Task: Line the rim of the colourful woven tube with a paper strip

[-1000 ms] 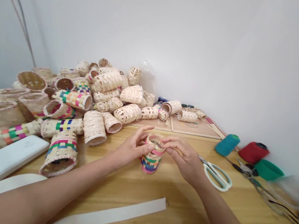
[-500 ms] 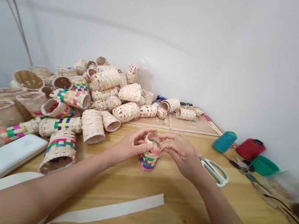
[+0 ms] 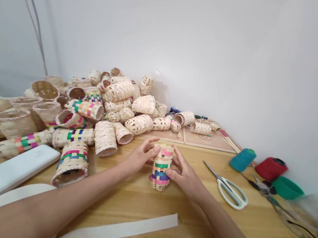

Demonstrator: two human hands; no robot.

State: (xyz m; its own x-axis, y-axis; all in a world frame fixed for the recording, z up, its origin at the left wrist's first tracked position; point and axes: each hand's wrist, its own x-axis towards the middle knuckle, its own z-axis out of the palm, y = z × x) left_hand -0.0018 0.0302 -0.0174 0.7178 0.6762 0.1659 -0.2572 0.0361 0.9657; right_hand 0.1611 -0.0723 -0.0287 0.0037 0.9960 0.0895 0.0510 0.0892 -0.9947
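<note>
Head: both hands (image 3: 164,163) around basket (image 3: 161,167)

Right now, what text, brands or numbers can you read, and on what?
No readable words or numbers.
Long white rounded case: faint grey mark on top, too blurred to read.
Teal thread spool, red thread spool: no lettering visible.

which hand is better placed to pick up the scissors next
Right, I'd say: the right hand is nearer the scissors, while the left hand is across the basket. Both are on the basket, so the right must let go.
</note>
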